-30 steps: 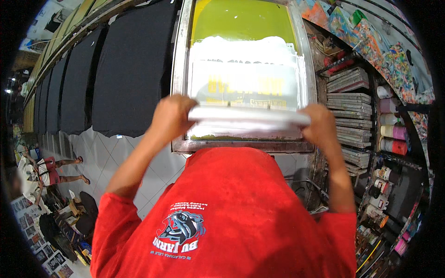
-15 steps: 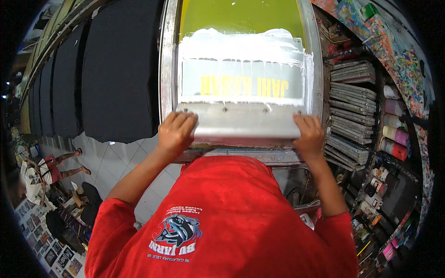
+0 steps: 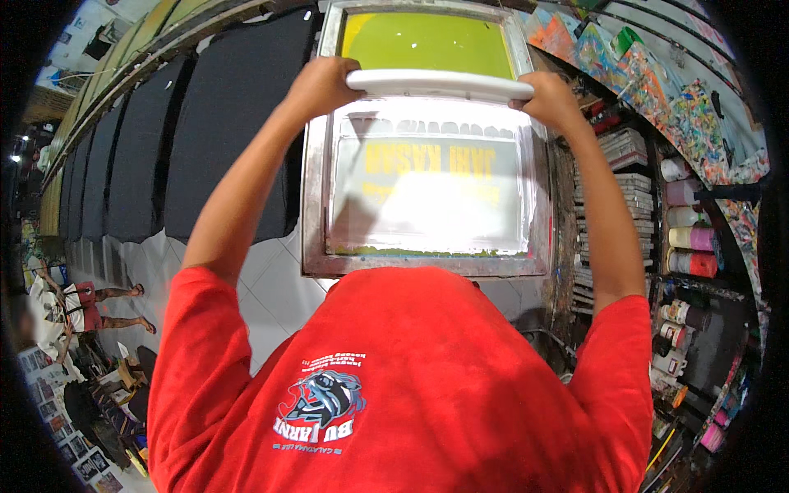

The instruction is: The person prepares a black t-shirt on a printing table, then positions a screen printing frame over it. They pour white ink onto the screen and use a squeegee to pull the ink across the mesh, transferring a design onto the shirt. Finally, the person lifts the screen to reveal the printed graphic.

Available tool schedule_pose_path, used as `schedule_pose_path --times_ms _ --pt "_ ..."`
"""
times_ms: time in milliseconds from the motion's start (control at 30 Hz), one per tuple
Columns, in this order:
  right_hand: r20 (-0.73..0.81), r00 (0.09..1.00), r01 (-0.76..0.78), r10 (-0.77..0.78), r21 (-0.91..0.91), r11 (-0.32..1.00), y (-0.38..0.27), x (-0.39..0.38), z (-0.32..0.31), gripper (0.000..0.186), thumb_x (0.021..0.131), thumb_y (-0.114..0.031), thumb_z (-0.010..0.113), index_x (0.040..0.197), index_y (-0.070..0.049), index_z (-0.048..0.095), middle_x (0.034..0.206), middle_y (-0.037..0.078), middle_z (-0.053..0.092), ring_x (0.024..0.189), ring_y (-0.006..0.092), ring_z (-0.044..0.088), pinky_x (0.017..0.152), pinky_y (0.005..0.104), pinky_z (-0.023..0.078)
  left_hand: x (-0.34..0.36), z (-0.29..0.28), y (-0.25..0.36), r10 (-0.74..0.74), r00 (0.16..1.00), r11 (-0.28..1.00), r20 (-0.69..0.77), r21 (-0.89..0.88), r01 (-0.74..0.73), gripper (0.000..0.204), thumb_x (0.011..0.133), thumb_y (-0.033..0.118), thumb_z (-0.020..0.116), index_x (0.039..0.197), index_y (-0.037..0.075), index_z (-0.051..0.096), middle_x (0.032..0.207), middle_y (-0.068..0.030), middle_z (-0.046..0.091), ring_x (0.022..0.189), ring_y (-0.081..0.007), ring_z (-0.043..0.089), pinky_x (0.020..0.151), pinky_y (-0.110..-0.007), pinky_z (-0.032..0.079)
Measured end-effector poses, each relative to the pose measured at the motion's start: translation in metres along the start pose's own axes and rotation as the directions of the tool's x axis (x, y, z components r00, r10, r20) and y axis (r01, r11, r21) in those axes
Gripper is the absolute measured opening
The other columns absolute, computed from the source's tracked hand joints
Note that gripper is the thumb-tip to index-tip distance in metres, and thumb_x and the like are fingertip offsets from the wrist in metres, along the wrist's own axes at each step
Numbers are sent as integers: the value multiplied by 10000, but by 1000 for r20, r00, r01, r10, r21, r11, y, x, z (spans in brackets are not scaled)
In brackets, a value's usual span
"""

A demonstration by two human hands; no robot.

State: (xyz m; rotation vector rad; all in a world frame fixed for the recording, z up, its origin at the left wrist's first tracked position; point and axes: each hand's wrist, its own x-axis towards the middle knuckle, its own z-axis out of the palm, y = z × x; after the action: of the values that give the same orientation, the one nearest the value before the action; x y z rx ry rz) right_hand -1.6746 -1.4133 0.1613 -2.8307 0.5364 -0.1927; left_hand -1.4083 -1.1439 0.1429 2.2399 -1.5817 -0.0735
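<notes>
Both my arms reach forward over a screen printing frame (image 3: 316,197) with a metal border. A wide pale squeegee (image 3: 436,83) spans the far part of its mesh. My left hand (image 3: 327,85) grips the squeegee's left end, and my right hand (image 3: 549,100) is closed round its right end. Nearer to me, the mesh (image 3: 427,218) has yellowish lettering in it and a film of white ink round its borders. Beyond the squeegee, the mesh is coated olive green (image 3: 427,41). The squeegee's lower edge is hidden from view.
Boards covered in black cloth (image 3: 238,131) stand in a row to the left. Stacked frames or boards (image 3: 616,214) fill a rack at the right, with ink containers (image 3: 690,238) beyond. Another person (image 3: 78,308) is at the far left on the tiled floor (image 3: 275,275).
Both hands have carried the squeegee from the near end of the frame to the far part. More of the lettered mesh now shows on the near side.
</notes>
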Motion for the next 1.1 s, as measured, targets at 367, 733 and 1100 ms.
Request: schedule_pose_path --times_ms 367,733,1100 --pt "-56 998 -28 24 -85 996 -33 -130 70 337 608 -58 725 942 -87 681 980 101 653 950 314 600 815 400 501 -128 48 35 -67 996 993 65 101 60 321 611 88 756 924 95 685 899 -102 670 868 -302 637 727 -403 523" --pt "150 987 -61 55 34 998 -59 -166 48 178 604 -79 723 771 -59 668 809 148 635 799 353 606 704 431 481 -162 24 59 -25 984 997 176 -62 36 200 631 132 754 782 56 648 742 -119 637 717 -317 632 636 -418 510" --pt "-101 995 -33 25 -76 997 -64 -193 73 357 582 4 678 918 -112 647 898 72 628 908 290 600 762 404 508 -194 47 67 -8 1000 999 -13 32 8 235 649 71 732 877 57 679 856 -109 671 831 -300 645 719 -391 524"
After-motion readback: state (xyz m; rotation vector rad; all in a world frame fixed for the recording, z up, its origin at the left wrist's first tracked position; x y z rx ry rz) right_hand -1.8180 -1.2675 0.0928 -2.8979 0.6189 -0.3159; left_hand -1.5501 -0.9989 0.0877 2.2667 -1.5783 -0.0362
